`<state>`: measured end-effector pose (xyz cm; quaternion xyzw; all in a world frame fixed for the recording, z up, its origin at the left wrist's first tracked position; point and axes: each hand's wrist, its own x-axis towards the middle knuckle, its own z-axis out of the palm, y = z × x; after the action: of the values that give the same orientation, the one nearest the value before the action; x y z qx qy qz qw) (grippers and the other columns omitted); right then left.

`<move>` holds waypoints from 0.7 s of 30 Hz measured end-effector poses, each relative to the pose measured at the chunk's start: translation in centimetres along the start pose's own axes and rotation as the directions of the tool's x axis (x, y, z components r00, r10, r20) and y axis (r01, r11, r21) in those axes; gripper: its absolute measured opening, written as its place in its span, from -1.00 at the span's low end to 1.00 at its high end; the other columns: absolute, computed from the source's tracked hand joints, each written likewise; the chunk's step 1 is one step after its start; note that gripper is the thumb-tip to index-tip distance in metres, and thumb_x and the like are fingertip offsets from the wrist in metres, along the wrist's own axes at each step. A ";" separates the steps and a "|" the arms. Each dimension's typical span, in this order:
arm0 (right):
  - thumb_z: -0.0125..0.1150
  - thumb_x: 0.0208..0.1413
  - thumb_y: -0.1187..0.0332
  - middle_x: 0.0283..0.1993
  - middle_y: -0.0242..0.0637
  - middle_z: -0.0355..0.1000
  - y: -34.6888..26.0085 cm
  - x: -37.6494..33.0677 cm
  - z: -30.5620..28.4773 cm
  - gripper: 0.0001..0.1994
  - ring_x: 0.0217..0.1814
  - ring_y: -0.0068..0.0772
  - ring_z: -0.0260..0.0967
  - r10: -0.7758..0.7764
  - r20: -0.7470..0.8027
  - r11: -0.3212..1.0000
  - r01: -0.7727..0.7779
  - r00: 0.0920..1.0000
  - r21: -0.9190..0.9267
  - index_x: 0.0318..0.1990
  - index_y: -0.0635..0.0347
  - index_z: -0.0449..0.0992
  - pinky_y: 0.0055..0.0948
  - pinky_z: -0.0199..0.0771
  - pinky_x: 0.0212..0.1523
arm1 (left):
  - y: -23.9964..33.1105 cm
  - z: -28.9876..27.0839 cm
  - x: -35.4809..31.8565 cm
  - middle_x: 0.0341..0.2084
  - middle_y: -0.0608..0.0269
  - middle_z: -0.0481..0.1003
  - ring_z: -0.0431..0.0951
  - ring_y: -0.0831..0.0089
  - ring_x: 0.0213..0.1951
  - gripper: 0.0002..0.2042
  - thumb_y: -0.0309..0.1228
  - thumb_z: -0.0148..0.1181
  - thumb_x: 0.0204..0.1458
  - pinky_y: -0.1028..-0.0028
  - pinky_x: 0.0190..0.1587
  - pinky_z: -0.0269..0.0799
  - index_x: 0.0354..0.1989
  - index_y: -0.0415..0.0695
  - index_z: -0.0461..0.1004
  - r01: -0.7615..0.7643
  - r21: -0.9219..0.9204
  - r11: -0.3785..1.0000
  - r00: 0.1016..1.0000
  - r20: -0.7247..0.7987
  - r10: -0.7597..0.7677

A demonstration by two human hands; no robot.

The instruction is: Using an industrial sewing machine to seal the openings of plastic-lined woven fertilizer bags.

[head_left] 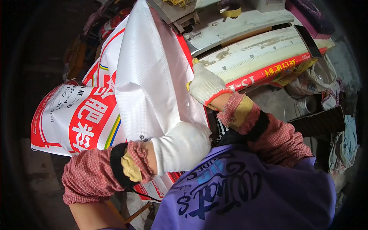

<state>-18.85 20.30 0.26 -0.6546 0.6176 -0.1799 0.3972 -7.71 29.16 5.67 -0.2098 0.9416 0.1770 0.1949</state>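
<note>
head view: a large white woven sack [145,76] with red printed panels and a yellow-blue stripe lies draped over the bench edge, its plain reverse folded uppermost. the left hand [180,147], in a white glove, presses closed on the sack's lower fold; the right hand [205,86], gloved likewise, lies flat on its right edge, fingers nearly straight, gripping nothing visibly. behind, a grey-white machine table [253,50] with a red front strip [268,73]; a yellow tape roll [232,11] near the top. clutter crowds the right margin.
</note>
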 end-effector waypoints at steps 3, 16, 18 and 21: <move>0.11 -0.11 0.40 -0.09 0.17 0.31 -0.1 -1.0 0.8 -0.50 -0.05 0.12 0.32 -0.021 0.005 0.998 0.020 1.000 0.062 0.01 0.36 0.13 -0.11 0.35 -0.10 | -0.4 1.4 0.5 -0.56 0.20 0.42 0.47 0.26 -0.48 -0.89 -0.41 0.05 -0.28 0.40 -0.45 0.40 -0.55 -0.14 0.42 -0.079 0.165 0.983 0.984 -0.147 0.104; -0.01 -0.07 0.39 -0.53 -0.13 0.40 1.6 -4.4 -0.3 -0.80 -0.49 -0.10 0.43 -0.167 -0.058 0.932 0.138 0.984 -0.336 -0.26 0.24 0.37 -0.16 0.38 -0.54 | 1.8 -8.2 1.3 -0.61 0.26 0.45 0.48 0.27 -0.54 -0.93 -0.34 0.13 -0.33 0.33 -0.54 0.37 -0.61 -0.01 0.48 0.418 0.324 0.849 0.901 -0.265 -0.343; -0.01 -0.07 0.39 -0.54 -0.16 0.42 2.1 -4.6 -0.1 -0.80 -0.45 -0.11 0.45 -0.152 -0.122 0.902 0.087 0.981 -0.424 -0.26 0.22 0.39 -0.20 0.40 -0.54 | -4.2 -12.1 -1.1 -0.58 0.31 0.45 0.48 0.32 -0.51 -0.89 -0.28 0.14 -0.33 0.37 -0.57 0.32 -0.59 0.02 0.49 0.014 0.394 0.919 0.995 -0.093 0.025; -0.03 -0.06 0.42 -0.48 -0.14 0.47 1.6 -3.2 0.1 -0.79 -0.42 -0.12 0.47 -0.163 -0.051 0.901 0.127 0.985 -0.414 -0.25 0.23 0.43 -0.24 0.44 -0.50 | -3.7 -12.8 -2.5 -0.61 0.34 0.44 0.46 0.33 -0.51 -0.88 -0.27 0.13 -0.33 0.42 -0.58 0.28 -0.61 -0.01 0.48 -0.128 0.307 0.943 0.983 -0.087 0.162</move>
<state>-20.45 23.52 -0.19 -0.7591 0.6072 -0.1033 0.2106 -7.63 21.50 16.84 -0.1174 0.9798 0.0340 0.1584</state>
